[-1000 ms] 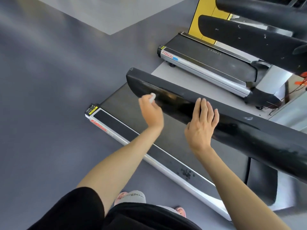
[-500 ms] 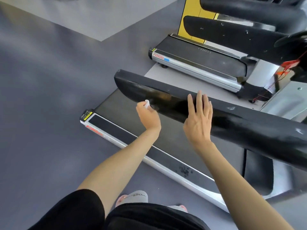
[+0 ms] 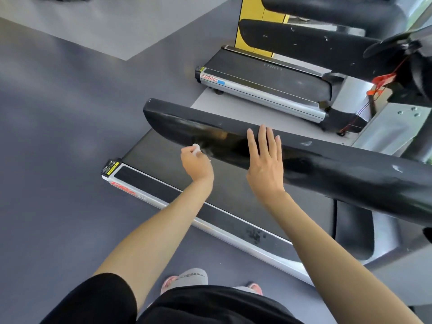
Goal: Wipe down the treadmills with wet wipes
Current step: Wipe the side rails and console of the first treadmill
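Observation:
A long glossy black handrail [image 3: 339,169] of the near treadmill runs from centre left to the right edge. My left hand [image 3: 196,163] grips a small white wet wipe [image 3: 196,148] and holds it against the rail's lower side near its left end. My right hand [image 3: 265,160] lies flat on the rail with straight fingers, a little to the right of the left hand. Below the rail lies the treadmill's black belt [image 3: 149,150] with a silver side rail [image 3: 233,237].
A second treadmill [image 3: 261,90] stands behind, with its own black handrail [image 3: 304,45] and a yellow panel [image 3: 252,24]. Red cords [image 3: 383,80] hang at the right. Dark grey floor [image 3: 58,160] spreads to the left. My feet in slippers [image 3: 187,279] stand beside the near treadmill.
My left hand with the wipe has slid down from the rail's top edge to its lower side. My right hand has stayed flat on the rail.

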Tool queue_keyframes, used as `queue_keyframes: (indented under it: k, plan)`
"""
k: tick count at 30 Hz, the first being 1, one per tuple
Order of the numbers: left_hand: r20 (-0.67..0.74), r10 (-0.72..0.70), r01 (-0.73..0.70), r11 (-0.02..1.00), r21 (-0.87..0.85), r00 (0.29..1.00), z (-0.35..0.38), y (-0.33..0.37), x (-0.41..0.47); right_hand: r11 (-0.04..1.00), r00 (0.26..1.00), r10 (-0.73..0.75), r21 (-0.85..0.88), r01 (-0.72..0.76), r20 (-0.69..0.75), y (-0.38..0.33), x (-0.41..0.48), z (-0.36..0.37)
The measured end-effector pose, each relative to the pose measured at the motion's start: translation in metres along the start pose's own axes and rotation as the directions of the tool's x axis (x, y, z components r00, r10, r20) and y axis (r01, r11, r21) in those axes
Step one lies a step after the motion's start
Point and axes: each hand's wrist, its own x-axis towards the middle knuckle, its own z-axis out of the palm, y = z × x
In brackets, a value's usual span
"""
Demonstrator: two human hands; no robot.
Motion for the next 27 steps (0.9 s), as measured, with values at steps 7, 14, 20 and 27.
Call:
queue_keyframes:
  k: [7, 14, 20, 27]
  plan:
    - [0.521, -0.058, 0.055, 0.998, 0.022, 0.851, 0.011, -0.006, -0.053, 1.000, 1.000, -0.003, 0.007, 0.003, -0.011, 0.000, 0.001, 0.000]
    - [0.103, -0.121, 0.101, 0.978, 0.185, 0.987, -0.052, -0.010, 0.059, 0.967, 0.960, 0.222, 0.166, -0.194, -0.172, -0.022, -0.022, 0.015]
    - [0.114, -0.063, 0.057, 0.997, 0.055, 0.992, -0.019, 0.017, 0.018, 0.927, 0.939, 0.342, 0.176, -0.332, -0.030, -0.032, -0.076, 0.027]
    - [0.220, -0.152, 0.146, 0.988, 0.047, 0.964, 0.022, 0.011, -0.065, 0.922, 0.931, 0.357, 0.133, -0.364, 0.073, 0.015, -0.109, 0.012]
